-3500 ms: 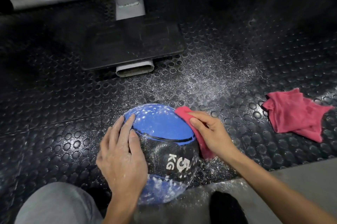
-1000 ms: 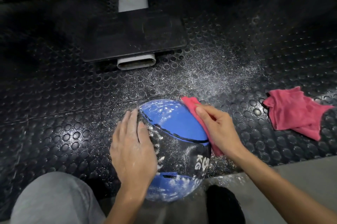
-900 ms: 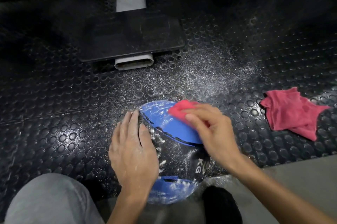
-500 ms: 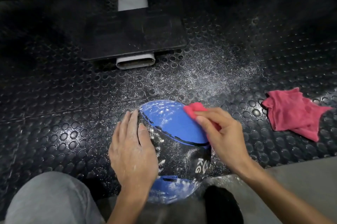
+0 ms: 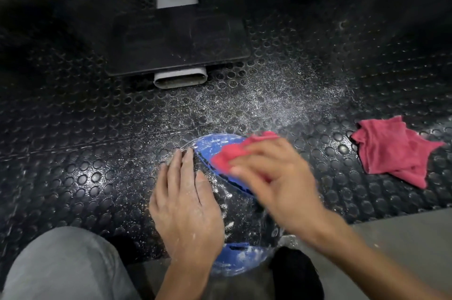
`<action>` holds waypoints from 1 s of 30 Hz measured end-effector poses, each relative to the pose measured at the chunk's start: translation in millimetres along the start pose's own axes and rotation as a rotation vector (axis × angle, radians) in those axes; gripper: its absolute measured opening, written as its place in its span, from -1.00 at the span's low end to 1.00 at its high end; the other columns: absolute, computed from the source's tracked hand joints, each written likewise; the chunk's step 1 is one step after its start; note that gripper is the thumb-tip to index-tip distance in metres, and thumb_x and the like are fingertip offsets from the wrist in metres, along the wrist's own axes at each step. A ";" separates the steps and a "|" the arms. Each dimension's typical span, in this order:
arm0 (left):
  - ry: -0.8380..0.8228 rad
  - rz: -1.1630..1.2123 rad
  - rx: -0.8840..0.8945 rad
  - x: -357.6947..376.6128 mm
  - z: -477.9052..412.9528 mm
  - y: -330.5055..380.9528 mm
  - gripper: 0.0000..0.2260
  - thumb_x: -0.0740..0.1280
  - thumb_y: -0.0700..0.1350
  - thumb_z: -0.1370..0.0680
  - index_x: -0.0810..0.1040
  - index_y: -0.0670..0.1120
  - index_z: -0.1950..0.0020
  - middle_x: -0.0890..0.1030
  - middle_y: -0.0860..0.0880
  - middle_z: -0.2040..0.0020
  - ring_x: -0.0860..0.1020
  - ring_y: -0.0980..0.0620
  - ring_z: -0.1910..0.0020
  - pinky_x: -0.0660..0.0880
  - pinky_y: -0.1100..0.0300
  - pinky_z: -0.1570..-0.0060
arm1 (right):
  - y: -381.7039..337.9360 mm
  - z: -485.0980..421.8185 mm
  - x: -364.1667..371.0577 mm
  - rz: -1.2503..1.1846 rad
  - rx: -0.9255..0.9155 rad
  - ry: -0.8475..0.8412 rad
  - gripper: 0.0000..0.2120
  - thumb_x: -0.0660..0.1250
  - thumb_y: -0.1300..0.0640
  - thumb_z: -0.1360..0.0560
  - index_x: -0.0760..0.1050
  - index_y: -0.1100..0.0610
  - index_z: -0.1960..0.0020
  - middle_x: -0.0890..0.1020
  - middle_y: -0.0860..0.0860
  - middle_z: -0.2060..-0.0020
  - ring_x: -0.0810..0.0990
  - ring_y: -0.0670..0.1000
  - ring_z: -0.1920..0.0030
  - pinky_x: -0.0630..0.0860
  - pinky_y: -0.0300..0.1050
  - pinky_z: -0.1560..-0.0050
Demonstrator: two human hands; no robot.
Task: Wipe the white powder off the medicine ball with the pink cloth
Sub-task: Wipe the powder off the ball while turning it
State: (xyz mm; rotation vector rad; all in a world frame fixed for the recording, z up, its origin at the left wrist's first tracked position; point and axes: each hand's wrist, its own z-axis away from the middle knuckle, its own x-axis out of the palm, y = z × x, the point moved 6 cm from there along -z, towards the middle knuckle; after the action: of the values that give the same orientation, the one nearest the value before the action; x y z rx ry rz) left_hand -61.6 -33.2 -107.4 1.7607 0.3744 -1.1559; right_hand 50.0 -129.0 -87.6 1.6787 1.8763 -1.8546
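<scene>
On studded black rubber flooring point(image 5: 73, 128), a blue-and-black medicine ball point(image 5: 234, 204) dusted with white powder point(image 5: 264, 96) was steadied by the flat, open-fingered left hand point(image 5: 186, 211). A crumpled pink cloth point(image 5: 234, 150) was pressed to its blue top panel under the blurred right hand point(image 5: 276, 182), fingers closed on it. A second pink cloth point(image 5: 391, 148) lay well apart, rightward.

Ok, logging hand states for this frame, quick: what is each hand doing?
Left hand: open, flat on the medicine ball.
Right hand: closed on the pink cloth, pressed to the ball.
</scene>
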 end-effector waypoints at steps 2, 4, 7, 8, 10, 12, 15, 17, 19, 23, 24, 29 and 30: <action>0.040 -0.016 0.050 0.8 6.9 2.0 -0.52 -0.04 0.01 -0.54 0.43 -0.09 -0.36 0.45 -0.06 -0.35 0.37 -0.19 -0.35 0.26 -0.19 -0.25 | -19.4 6.7 5.8 0.114 -0.195 0.002 -0.80 0.26 -0.14 -0.48 0.63 -0.11 0.08 0.63 -0.17 0.09 0.54 0.03 -0.02 0.45 0.01 0.08; 0.026 -0.015 0.057 2.5 11.7 1.2 -0.53 -0.05 0.02 -0.55 0.39 -0.04 -0.39 0.41 0.00 -0.38 0.34 -0.14 -0.37 0.20 -0.11 -0.28 | -4.4 12.1 2.8 0.048 -0.143 0.028 -0.79 0.24 -0.13 -0.49 0.62 -0.10 0.06 0.62 -0.18 0.08 0.53 0.02 -0.03 0.46 0.01 0.01; -0.001 -0.026 0.085 4.3 11.5 5.5 -0.52 -0.07 0.05 -0.54 0.36 0.01 -0.40 0.37 0.06 -0.40 0.28 -0.04 -0.41 0.11 0.00 -0.32 | 54.5 20.0 -12.3 -0.235 0.255 0.170 -0.88 0.29 -0.07 -0.48 0.60 -0.13 0.13 0.61 -0.29 0.14 0.54 -0.22 0.03 0.40 -0.18 -0.05; -0.015 -0.040 0.095 6.0 10.7 8.2 -0.51 -0.09 0.07 -0.54 0.35 0.03 -0.41 0.36 0.08 -0.41 0.25 -0.01 -0.42 0.10 -0.01 -0.34 | 73.1 23.7 -13.9 -0.311 0.397 0.188 -0.88 0.32 -0.01 -0.47 0.59 -0.17 0.20 0.61 -0.32 0.17 0.54 -0.28 0.08 0.42 -0.18 0.00; -0.041 -0.057 0.112 9.9 8.5 13.4 -0.51 -0.10 0.08 -0.54 0.33 0.04 -0.41 0.36 0.09 -0.41 0.24 0.01 -0.43 0.11 -0.06 -0.38 | 78.1 28.1 -17.0 -0.319 0.471 0.167 -0.84 0.35 0.06 -0.47 0.58 -0.20 0.18 0.64 -0.26 0.18 0.56 -0.29 0.09 0.48 -0.11 0.00; -0.036 -0.081 0.128 13.4 7.1 18.5 -0.52 -0.08 0.06 -0.54 0.36 0.02 -0.40 0.39 0.05 -0.40 0.28 -0.05 -0.42 0.16 -0.13 -0.36 | 49.7 24.9 -20.8 -0.218 0.289 0.165 -0.91 0.34 0.00 -0.46 0.63 -0.11 0.11 0.65 -0.18 0.10 0.57 -0.18 0.00 0.46 -0.12 -0.09; -0.027 -0.117 0.149 16.2 10.2 23.4 -0.54 -0.04 0.02 -0.55 0.40 -0.03 -0.38 0.43 0.00 -0.37 0.34 -0.12 -0.39 0.23 -0.18 -0.30 | 7.6 27.4 -17.0 0.002 -0.084 0.106 -0.80 0.28 -0.05 -0.49 0.64 0.00 0.05 0.64 -0.11 0.06 0.56 0.03 -0.01 0.42 -0.02 -0.12; -0.012 -0.129 0.171 16.8 12.0 25.3 -0.55 -0.02 0.00 -0.55 0.41 -0.05 -0.37 0.44 -0.02 -0.36 0.36 -0.14 -0.37 0.23 -0.17 -0.29 | 22.5 31.0 -17.4 -0.021 -0.053 0.113 -0.78 0.25 -0.05 -0.51 0.64 0.00 0.05 0.63 -0.12 0.07 0.55 0.00 -0.01 0.40 -0.07 -0.15; -0.005 -0.138 0.185 17.9 13.4 26.8 -0.56 -0.02 -0.01 -0.55 0.41 -0.05 -0.37 0.45 -0.01 -0.36 0.37 -0.13 -0.36 0.17 -0.11 -0.32 | 57.3 34.6 -23.0 -0.162 0.206 0.197 -0.85 0.27 -0.04 -0.49 0.61 -0.10 0.12 0.61 -0.21 0.10 0.55 -0.16 0.03 0.39 -0.21 -0.08; 0.012 -0.111 0.178 16.8 14.7 29.3 -0.56 -0.03 0.01 -0.56 0.40 -0.03 -0.37 0.42 0.04 -0.37 0.33 -0.06 -0.38 0.01 0.06 -0.34 | 88.5 42.4 -23.4 -0.311 0.541 0.211 -0.81 0.32 0.07 -0.48 0.56 -0.23 0.18 0.62 -0.28 0.20 0.55 -0.33 0.13 0.39 -0.31 0.09; 0.015 -0.100 0.163 15.7 13.7 28.3 -0.56 -0.03 0.01 -0.55 0.41 -0.02 -0.37 0.43 0.04 -0.36 0.33 -0.06 -0.38 0.05 0.03 -0.33 | 74.1 38.9 -26.1 -0.281 0.457 0.221 -0.87 0.33 0.03 -0.47 0.58 -0.21 0.15 0.63 -0.27 0.17 0.56 -0.29 0.09 0.41 -0.31 0.05; -0.015 -0.091 0.140 12.9 11.8 21.7 -0.53 -0.04 0.00 -0.53 0.42 -0.02 -0.37 0.42 0.01 -0.37 0.33 -0.10 -0.39 0.18 -0.09 -0.31 | 1.2 37.8 -14.6 0.031 -0.167 0.107 -0.76 0.25 -0.11 -0.50 0.64 -0.04 0.04 0.63 -0.13 0.07 0.53 0.03 0.01 0.47 0.02 -0.01; -0.043 -0.089 0.132 13.1 11.3 20.4 -0.51 -0.08 0.03 -0.53 0.38 0.01 -0.39 0.38 0.05 -0.40 0.29 -0.06 -0.42 0.12 -0.05 -0.34 | 9.1 37.0 -15.4 0.017 -0.156 0.117 -0.76 0.25 -0.10 -0.50 0.63 -0.02 0.03 0.63 -0.12 0.08 0.53 0.03 0.00 0.46 -0.01 -0.05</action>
State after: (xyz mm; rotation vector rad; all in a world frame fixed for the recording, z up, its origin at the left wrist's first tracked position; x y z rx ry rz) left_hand -47.2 -55.8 -108.1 1.8459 0.3607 -1.3052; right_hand 39.2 -168.0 -95.0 1.7798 1.9841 -1.5889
